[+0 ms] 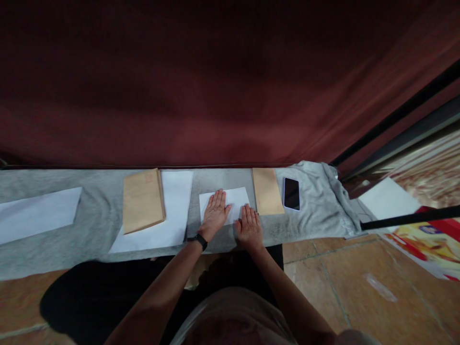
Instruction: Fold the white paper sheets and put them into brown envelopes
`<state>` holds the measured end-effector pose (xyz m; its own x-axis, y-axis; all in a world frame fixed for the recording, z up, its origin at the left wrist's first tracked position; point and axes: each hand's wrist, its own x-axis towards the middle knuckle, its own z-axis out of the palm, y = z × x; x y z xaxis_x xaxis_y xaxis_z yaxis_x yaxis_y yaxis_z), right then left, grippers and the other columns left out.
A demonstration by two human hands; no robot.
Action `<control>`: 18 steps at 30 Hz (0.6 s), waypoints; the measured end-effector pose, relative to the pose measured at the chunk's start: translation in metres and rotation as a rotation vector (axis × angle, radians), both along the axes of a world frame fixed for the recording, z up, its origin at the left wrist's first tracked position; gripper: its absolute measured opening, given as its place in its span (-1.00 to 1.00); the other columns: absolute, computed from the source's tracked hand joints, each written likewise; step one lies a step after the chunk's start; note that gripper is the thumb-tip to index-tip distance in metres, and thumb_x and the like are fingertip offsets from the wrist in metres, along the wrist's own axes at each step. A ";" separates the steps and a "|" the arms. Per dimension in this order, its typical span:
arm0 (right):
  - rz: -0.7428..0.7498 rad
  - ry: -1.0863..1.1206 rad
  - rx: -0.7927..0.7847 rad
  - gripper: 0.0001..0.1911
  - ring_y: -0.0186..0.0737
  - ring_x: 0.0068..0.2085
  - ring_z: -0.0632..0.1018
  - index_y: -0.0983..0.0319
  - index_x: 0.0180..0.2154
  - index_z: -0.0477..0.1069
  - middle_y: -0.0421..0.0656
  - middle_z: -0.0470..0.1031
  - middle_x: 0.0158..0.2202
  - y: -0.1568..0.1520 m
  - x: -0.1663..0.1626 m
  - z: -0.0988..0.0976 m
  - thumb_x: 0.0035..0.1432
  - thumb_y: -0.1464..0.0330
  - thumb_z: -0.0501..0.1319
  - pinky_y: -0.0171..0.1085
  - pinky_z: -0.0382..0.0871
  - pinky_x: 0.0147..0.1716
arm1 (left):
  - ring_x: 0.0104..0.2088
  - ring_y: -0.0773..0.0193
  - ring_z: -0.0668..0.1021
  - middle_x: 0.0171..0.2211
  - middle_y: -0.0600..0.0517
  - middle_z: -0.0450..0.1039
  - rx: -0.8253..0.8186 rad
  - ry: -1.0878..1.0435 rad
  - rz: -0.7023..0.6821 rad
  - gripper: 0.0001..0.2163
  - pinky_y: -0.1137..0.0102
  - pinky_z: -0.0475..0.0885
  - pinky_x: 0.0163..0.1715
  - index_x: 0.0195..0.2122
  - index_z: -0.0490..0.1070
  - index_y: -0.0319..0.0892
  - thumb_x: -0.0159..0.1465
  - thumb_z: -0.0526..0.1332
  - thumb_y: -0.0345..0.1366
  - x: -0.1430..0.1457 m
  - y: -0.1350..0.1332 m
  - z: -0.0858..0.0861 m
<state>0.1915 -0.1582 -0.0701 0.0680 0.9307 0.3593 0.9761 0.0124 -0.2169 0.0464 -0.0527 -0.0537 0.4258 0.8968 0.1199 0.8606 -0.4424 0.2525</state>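
Paper (237, 197) lies beneath left fingers (217, 198) and right fingers (248, 215).

A black wristband (199, 241), perhaps a watch, circles the left wrist (207, 232); its finer details are blurred. Beyond the wristband, the left hand (216, 211) is bare out to the fingers (219, 196). To the right of the wristband, the right hand (250, 231) is bare too, like both forearms (163, 297). Below the wristband, the person wears black trousers (89, 297) and a rounded top (232, 311), pale-edged with a darker, reddish middle.
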 end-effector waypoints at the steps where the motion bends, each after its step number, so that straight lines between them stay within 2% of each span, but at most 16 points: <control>1: 0.000 0.001 0.001 -0.39 0.08 0.40 0.25 0.45 0.40 0.10 0.19 0.20 0.39 0.000 0.000 0.001 0.44 0.29 -0.02 0.07 0.09 0.35 | 0.47 0.02 0.06 0.45 -0.29 0.00 -0.001 -0.001 0.009 -0.40 0.10 -0.04 0.44 0.42 0.04 -0.46 0.48 -0.10 -0.14 0.000 0.003 0.000; 12: 0.007 -0.011 -0.013 -0.39 0.09 0.41 0.22 0.50 0.37 0.15 0.22 0.20 0.39 0.000 0.000 0.005 0.45 0.26 -0.02 0.05 0.08 0.36 | 0.47 0.02 0.07 0.45 -0.27 0.03 0.010 -0.016 0.101 -0.41 0.07 -0.04 0.44 0.42 0.06 -0.42 0.48 -0.09 -0.14 -0.014 0.012 0.000; 16: 0.005 -0.011 -0.004 -0.39 0.10 0.41 0.22 0.50 0.37 0.13 0.21 0.21 0.39 0.000 0.000 0.004 0.45 0.26 -0.03 0.06 0.08 0.35 | 0.47 -0.02 0.06 0.46 -0.29 -0.01 0.060 -0.030 0.145 -0.42 0.04 -0.02 0.43 0.42 0.05 -0.44 0.48 -0.11 -0.17 -0.018 -0.004 0.004; 18: 0.005 -0.009 -0.001 -0.39 0.09 0.41 0.21 0.47 0.39 0.12 0.20 0.21 0.39 0.000 0.000 0.002 0.46 0.26 -0.03 0.07 0.08 0.35 | 0.48 0.00 0.03 0.47 -0.26 -0.03 0.076 -0.039 0.079 -0.43 0.04 -0.01 0.43 0.44 0.02 -0.41 0.49 -0.12 -0.18 -0.015 -0.018 0.007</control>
